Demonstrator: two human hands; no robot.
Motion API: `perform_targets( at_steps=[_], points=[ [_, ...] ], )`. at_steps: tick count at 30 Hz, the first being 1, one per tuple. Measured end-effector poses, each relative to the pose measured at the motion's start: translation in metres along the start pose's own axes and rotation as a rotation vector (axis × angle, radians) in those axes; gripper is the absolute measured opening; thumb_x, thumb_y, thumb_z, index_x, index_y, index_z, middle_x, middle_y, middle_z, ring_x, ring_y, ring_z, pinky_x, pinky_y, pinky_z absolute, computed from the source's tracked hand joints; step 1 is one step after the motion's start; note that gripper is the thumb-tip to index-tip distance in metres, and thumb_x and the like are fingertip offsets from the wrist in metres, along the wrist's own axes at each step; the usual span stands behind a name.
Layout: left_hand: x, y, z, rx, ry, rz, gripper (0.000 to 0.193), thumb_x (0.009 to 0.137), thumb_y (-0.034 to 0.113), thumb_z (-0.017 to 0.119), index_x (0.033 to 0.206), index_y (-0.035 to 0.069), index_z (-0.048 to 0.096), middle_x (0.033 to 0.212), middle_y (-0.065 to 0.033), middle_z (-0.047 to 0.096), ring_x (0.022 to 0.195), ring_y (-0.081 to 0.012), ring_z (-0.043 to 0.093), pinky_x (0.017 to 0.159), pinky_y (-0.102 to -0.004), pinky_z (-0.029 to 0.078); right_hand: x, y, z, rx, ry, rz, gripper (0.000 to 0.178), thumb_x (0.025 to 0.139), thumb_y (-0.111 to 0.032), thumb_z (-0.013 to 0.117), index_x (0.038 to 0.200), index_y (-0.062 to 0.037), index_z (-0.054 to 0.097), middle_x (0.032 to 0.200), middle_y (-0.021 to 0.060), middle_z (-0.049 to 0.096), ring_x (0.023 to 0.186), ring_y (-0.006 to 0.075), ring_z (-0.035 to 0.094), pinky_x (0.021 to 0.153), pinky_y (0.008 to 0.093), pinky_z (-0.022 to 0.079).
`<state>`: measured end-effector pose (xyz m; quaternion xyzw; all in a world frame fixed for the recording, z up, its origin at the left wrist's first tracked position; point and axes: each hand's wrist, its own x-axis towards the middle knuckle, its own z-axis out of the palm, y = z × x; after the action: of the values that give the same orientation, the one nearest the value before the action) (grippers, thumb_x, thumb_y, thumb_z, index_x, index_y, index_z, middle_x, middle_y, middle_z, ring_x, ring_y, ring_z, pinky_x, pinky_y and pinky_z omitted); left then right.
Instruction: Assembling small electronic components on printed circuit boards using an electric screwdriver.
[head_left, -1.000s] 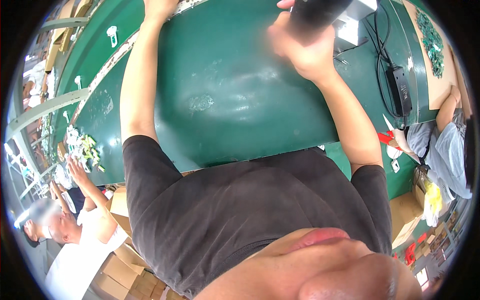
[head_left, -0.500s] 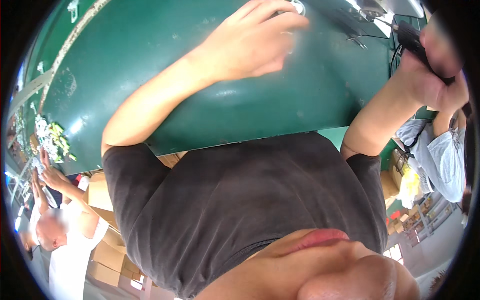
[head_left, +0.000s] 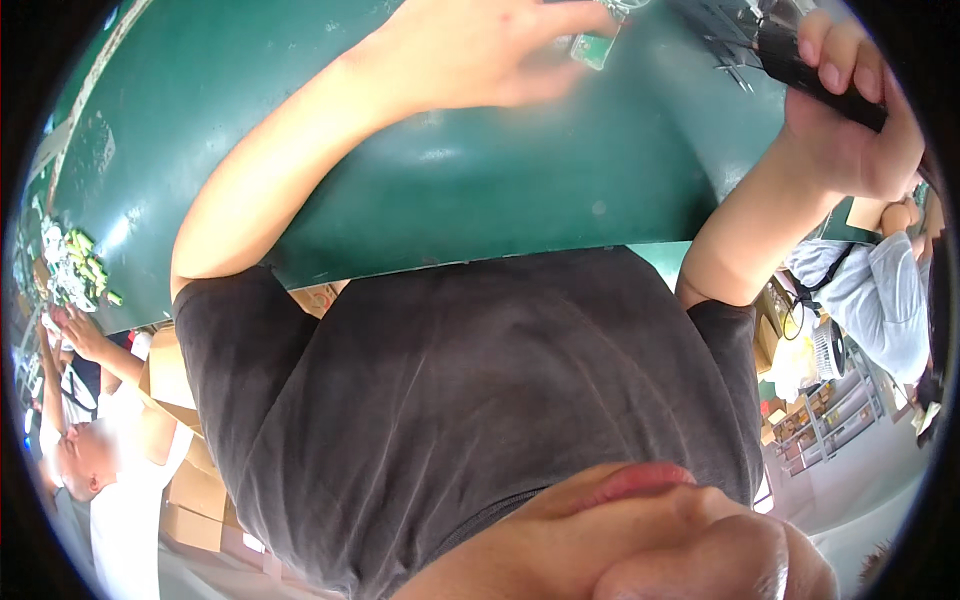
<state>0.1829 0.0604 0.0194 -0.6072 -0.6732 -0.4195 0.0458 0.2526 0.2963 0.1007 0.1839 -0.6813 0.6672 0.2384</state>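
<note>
At the top centre, over the green table [head_left: 520,190], my left hand [head_left: 480,50] has its fingers closed on a small green circuit board [head_left: 596,48]. White wire curls at the board's upper end, cut by the picture's edge. The hand's lower side is blurred. On the right, raised off the table, my right hand [head_left: 850,110] wraps around the thick black handle of a tool [head_left: 815,78]. Thin metal prongs [head_left: 738,68] show just left of the handle; whether they belong to the tool, I cannot tell.
Green and whitish small parts [head_left: 80,265] lie heaped at the table's left end, where a person in white [head_left: 130,500] works. Another person in light grey [head_left: 880,300] is at the right. Cardboard boxes [head_left: 195,500] stand beyond the table's near edge.
My left hand sits higher and farther left in the picture, and the circuit board now shows plainly. My right hand has turned, showing its fingers around the black handle. The whole view has shifted slightly.
</note>
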Motion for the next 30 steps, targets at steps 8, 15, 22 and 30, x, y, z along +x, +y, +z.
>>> perform_targets(
  at_steps=[8,15,22,30],
  points=[
    [-0.006,-0.004,-0.004,0.124,-0.144,-0.006,0.029,0.077,0.019,0.079,0.103,0.006,0.073,0.15,-0.021,0.048,0.131,-0.0383,0.05,0.107,-0.0463,0.043,-0.014,0.019,0.035,-0.002,-0.039,-0.11,0.04,0.104,-0.009,0.045,0.143,-0.0056,0.038,0.072,-0.0001,0.044,0.055,0.0119,0.047,0.055,0.0298,0.047],
    [-0.003,-0.003,-0.004,0.09,-0.136,-0.02,0.028,0.078,0.019,0.08,0.101,0.006,0.074,0.148,-0.0206,0.049,0.129,-0.0372,0.053,0.105,-0.0454,0.044,-0.018,0.031,0.034,0.013,-0.063,-0.172,0.05,0.102,-0.006,0.05,0.148,-0.0069,0.031,0.072,0.0009,0.047,0.053,0.0132,0.047,0.055,0.0307,0.047],
    [0.003,0.002,-0.006,0.087,-0.163,-0.081,0.027,0.077,0.019,0.08,0.101,0.007,0.075,0.148,-0.0204,0.049,0.126,-0.0371,0.054,0.103,-0.0446,0.045,-0.022,0.046,0.033,0.138,0.046,-0.163,0.048,0.102,-0.004,0.05,0.147,-0.0084,0.033,0.071,0.0015,0.047,0.053,0.0132,0.048,0.055,0.0313,0.047],
    [0.0,0.0,0.0,0.155,-0.067,0.019,0.026,0.078,0.021,0.081,0.1,0.007,0.075,0.147,-0.02,0.049,0.122,-0.036,0.055,0.101,-0.0444,0.045,-0.022,0.055,0.043,0.144,0.135,-0.155,0.043,0.099,0.0,0.053,0.138,-0.0056,0.037,0.068,0.0024,0.048,0.05,0.0134,0.047,0.054,0.0305,0.047]
  ],
)
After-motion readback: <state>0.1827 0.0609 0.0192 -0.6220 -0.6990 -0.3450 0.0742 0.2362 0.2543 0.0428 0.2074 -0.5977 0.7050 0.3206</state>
